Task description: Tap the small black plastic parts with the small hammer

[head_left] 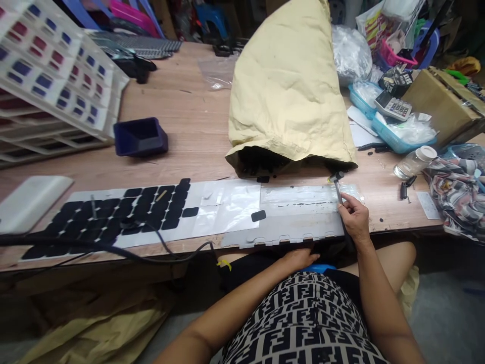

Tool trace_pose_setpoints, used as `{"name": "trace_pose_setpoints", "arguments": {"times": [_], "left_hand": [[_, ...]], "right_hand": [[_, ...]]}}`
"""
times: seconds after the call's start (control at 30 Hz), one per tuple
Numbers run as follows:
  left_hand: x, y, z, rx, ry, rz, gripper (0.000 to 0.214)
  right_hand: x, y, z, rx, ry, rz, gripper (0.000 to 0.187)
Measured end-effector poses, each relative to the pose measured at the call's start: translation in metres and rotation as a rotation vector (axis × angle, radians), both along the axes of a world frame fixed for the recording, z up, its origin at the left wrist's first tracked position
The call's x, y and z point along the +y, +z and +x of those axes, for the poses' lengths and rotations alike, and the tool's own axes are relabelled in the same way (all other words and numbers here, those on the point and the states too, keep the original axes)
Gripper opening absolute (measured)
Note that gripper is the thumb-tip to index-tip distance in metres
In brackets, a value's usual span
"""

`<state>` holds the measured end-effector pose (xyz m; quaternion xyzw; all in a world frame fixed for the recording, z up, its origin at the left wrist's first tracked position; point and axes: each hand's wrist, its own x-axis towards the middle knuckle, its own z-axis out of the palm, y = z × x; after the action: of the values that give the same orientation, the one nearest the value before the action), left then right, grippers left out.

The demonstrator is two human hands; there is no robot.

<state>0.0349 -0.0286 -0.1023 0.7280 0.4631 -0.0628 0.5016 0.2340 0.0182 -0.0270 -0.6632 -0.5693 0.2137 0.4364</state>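
My right hand (355,217) is wrapped round the handle of a small hammer (337,188) above the right end of the grey-white board (280,227). The hammer's metal head points away from me, just in front of the open mouth of a large tan paper sack (288,86) with dark contents. Low by the table's front edge, my left hand (299,259) rests over my lap, fingers stretched out and partly shadowed, with nothing visible in it. A loose black rounded piece (258,216) lies where the board meets a white sheet (227,202).
On the left, rows of black rounded pieces (109,215) cover the sheet, with a black cable (113,247) crossing them. Behind stand a dark purple bin (141,137) and a white plastic crate (56,76). A jar (415,162), blue baskets (401,136) and patterned cloth (460,194) crowd the right.
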Motion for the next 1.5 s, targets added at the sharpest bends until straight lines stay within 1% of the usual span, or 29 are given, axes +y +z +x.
{"name": "trace_pose_setpoints", "arguments": {"times": [0.07,0.13,0.2,0.23,0.27,0.3,0.33,0.37,0.43,0.47,0.5,0.53,0.57,0.63,0.7,0.77,0.83,0.87,0.9,0.97,1.03,1.07,1.1,1.13,1.2,1.3,1.43,1.5], "left_hand": [[0.0,0.024,-0.005,-0.062,-0.14,0.003,0.049],[0.005,0.057,-0.012,-0.192,-0.257,0.012,0.038],[0.021,0.09,-0.021,-0.381,-0.277,-0.018,0.031],[0.034,0.103,-0.027,-0.463,-0.24,-0.042,0.03],[0.049,0.114,-0.033,-0.508,-0.166,-0.039,0.03],[0.066,0.121,-0.041,-0.503,-0.04,0.018,0.03],[0.084,0.124,-0.049,-0.457,0.131,0.137,0.03],[0.103,0.125,-0.057,-0.379,0.34,0.318,0.028],[0.139,0.119,-0.073,-0.078,0.707,0.633,0.026],[0.155,0.114,-0.08,0.065,0.84,0.718,0.028],[0.169,0.108,-0.087,0.181,0.928,0.747,0.03],[0.179,0.103,-0.092,0.268,0.98,0.746,0.031],[0.187,0.098,-0.097,0.319,1.001,0.722,0.032],[0.196,0.091,-0.104,0.357,1.009,0.67,0.031],[0.198,0.088,-0.108,0.37,1.031,0.647,0.03],[0.193,0.09,-0.109,0.381,1.056,0.643,0.03],[0.182,0.094,-0.106,0.348,1.041,0.695,0.03],[0.175,0.096,-0.102,0.305,1.003,0.741,0.03],[0.167,0.097,-0.096,0.237,0.936,0.789,0.03],[0.149,0.098,-0.079,0.07,0.736,0.848,0.029],[0.132,0.093,-0.058,-0.064,0.519,0.846,0.026],[0.126,0.089,-0.048,-0.107,0.437,0.834,0.024],[0.122,0.084,-0.038,-0.135,0.385,0.821,0.022],[0.119,0.078,-0.031,-0.155,0.361,0.809,0.021],[0.117,0.067,-0.021,-0.197,0.365,0.784,0.02],[0.12,0.057,-0.021,-0.262,0.379,0.748,0.022],[0.124,0.056,-0.026,-0.335,0.386,0.715,0.031],[0.125,0.057,-0.026,-0.355,0.409,0.706,0.032]], "right_hand": [[0.0,0.0,0.0,-0.009,0.006,0.004,0.038],[0.0,0.0,0.0,-0.016,0.009,0.005,0.038],[0.001,0.001,0.0,-0.021,0.01,0.002,0.038],[0.001,0.001,0.0,-0.022,0.009,0.001,0.038],[0.001,0.002,0.0,-0.022,0.01,0.0,0.038],[0.001,0.002,0.0,-0.022,0.011,0.0,0.038],[0.001,0.002,0.0,-0.022,0.013,0.003,0.038],[0.001,0.002,0.0,-0.022,0.016,0.005,0.037],[0.0,0.002,0.0,-0.019,0.024,0.007,0.037],[0.0,0.002,0.0,-0.016,0.028,0.006,0.037],[0.0,0.002,0.0,-0.012,0.031,0.003,0.038],[0.0,0.001,0.001,-0.009,0.032,0.001,0.038],[0.0,0.001,0.001,-0.007,0.033,0.001,0.038],[0.0,0.0,0.001,-0.003,0.03,0.003,0.038],[0.0,0.0,0.001,0.001,0.027,0.007,0.038],[0.0,0.0,0.001,0.004,0.03,0.004,0.038],[0.0,0.0,0.001,0.007,0.034,-0.002,0.038],[0.001,0.0,0.001,0.007,0.036,-0.005,0.038],[0.001,0.0,0.001,0.008,0.036,-0.005,0.038],[0.001,0.0,0.001,0.006,0.034,-0.002,0.038],[0.001,0.0,0.001,0.0,0.028,0.007,0.037],[0.0,0.0,0.001,-0.004,0.026,0.012,0.037],[0.0,-0.001,0.001,-0.007,0.026,0.018,0.037],[0.0,-0.001,0.001,-0.011,0.025,0.024,0.037],[-0.001,0.0,0.0,-0.018,0.025,0.036,0.037],[-0.003,0.0,0.0,-0.039,0.012,0.059,0.037],[-0.007,0.003,-0.004,-0.094,-0.018,0.091,0.037],[-0.011,0.006,-0.01,-0.124,-0.004,0.102,0.037]]}}
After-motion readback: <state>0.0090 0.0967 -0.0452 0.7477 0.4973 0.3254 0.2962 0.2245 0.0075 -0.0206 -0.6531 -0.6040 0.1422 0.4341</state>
